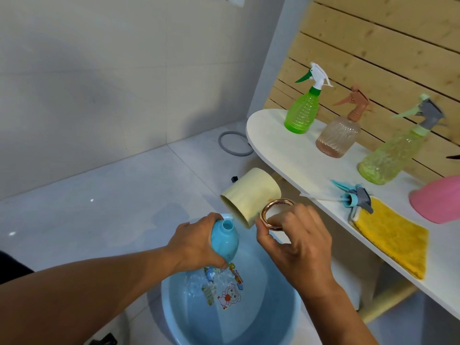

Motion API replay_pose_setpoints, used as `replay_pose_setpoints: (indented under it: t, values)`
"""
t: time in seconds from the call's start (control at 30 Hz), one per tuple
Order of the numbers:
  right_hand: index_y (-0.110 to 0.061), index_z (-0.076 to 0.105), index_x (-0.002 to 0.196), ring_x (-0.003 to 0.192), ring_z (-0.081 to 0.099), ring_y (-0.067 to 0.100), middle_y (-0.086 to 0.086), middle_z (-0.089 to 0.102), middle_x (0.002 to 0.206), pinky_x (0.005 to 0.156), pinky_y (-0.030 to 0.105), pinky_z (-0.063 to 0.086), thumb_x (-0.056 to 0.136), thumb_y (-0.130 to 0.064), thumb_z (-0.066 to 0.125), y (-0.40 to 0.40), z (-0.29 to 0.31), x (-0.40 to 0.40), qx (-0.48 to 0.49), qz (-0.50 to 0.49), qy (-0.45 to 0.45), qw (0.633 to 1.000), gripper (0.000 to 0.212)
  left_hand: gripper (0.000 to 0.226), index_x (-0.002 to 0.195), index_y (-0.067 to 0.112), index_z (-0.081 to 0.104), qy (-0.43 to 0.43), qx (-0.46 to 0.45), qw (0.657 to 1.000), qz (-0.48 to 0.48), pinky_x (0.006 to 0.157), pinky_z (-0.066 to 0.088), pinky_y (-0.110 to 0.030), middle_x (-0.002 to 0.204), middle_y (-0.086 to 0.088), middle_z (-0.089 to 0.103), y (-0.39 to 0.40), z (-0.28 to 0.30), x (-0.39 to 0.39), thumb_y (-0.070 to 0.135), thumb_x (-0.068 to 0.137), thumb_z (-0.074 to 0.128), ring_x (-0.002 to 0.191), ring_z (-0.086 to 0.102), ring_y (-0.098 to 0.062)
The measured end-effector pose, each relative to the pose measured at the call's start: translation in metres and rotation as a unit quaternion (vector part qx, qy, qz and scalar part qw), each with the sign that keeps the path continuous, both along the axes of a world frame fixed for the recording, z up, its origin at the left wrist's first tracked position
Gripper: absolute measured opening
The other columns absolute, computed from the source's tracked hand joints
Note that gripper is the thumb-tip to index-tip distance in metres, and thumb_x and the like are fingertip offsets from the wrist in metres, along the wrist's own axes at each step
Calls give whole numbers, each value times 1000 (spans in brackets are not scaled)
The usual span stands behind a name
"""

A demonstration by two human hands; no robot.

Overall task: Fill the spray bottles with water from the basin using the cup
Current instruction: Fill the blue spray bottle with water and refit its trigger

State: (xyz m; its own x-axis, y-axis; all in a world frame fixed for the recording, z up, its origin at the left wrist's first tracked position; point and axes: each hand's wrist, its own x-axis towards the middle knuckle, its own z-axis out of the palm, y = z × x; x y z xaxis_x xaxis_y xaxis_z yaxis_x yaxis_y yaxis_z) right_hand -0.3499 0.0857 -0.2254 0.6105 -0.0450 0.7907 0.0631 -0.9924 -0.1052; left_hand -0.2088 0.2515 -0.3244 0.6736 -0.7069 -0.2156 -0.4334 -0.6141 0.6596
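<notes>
My left hand (196, 242) grips a light blue bottle (225, 241) with its cap off, held over the blue basin (286, 319). My right hand (296, 242) holds the pale yellow cup (251, 195) by its gold ring handle (276, 212). The cup is tipped, its rim just above the bottle's open neck. Water with a cartoon print beneath it lies in the basin. The bottle's blue and grey spray head (353, 196) lies on the white shelf (286, 150).
Three capped spray bottles stand on the shelf: green (303, 108), peach-pink (341, 133) and pale green (395, 150). A yellow cloth (395, 237) and a pink bowl (440, 200) lie on the right. A grey ring (234, 143) sits on the tiled floor. Wooden slats back the shelf.
</notes>
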Motion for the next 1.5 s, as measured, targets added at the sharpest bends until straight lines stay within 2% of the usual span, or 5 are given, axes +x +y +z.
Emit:
replay_pose_setpoints:
  t: [0.43, 0.9, 1.07, 1.37, 1.5]
  values:
    - [-23, 55, 78, 73, 54, 8, -8, 62, 83, 68, 30, 34, 90, -47, 70, -34, -107, 11, 383, -237, 250, 857, 31, 90, 124, 48, 39, 57, -47, 997, 16, 86, 56, -35, 112, 21, 57, 8, -3, 0, 44, 55, 96, 102, 60, -7]
    - [-20, 63, 111, 108, 63, 23, 4, 64, 113, 89, 31, 44, 104, -31, 46, -40, -228, 38, 238, -198, 516, 798, 21, 87, 122, 54, 40, 81, -88, 992, 38, 85, 53, -21, 111, 34, 56, 18, -13, 2, 39, 57, 96, 105, 58, 4]
    - [-23, 64, 121, 114, 62, 19, 1, 65, 122, 91, 25, 42, 105, -30, 46, -17, -233, 55, 236, -142, 544, 793, 25, 89, 125, 52, 40, 84, -99, 991, 41, 84, 51, -16, 111, 36, 54, 18, -13, 8, 37, 58, 97, 107, 57, 5]
    - [-22, 60, 67, 70, 61, 13, -6, 64, 69, 65, 27, 51, 95, -18, 60, 31, -231, 64, 415, -86, 504, 753, 28, 89, 126, 49, 42, 74, -110, 990, 42, 82, 53, -19, 112, 27, 59, 17, -11, 16, 41, 55, 95, 105, 61, -2]
    - [-12, 68, 60, 55, 62, 20, 4, 66, 60, 61, 33, 59, 93, -1, 60, 24, -209, 58, 659, -90, 369, 650, 35, 87, 125, 48, 41, 63, -109, 991, 37, 82, 55, -23, 111, 24, 58, 19, -8, 14, 39, 58, 95, 102, 62, -4]
